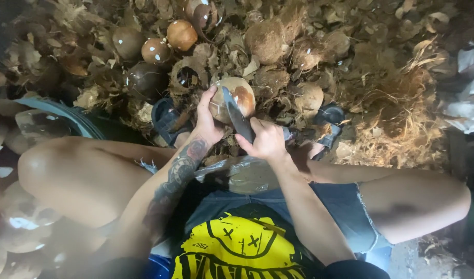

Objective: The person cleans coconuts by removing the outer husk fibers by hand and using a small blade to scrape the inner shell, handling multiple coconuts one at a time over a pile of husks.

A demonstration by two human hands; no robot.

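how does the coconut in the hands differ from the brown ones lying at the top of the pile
The held coconut is pale, mostly scraped to a light surface with a reddish-brown patch; the loose coconuts are darker brown with small white nicks. The held one is gripped by the left hand with the knife in the right hand laid across it; the loose ones rest untouched among husk fibre. All are round and husked.

Coconuts, one knife, two hands
One knife (238, 118), two hands, one held coconut (231, 98); roughly four peeled coconuts (181, 34) on the husk pile (381, 103).
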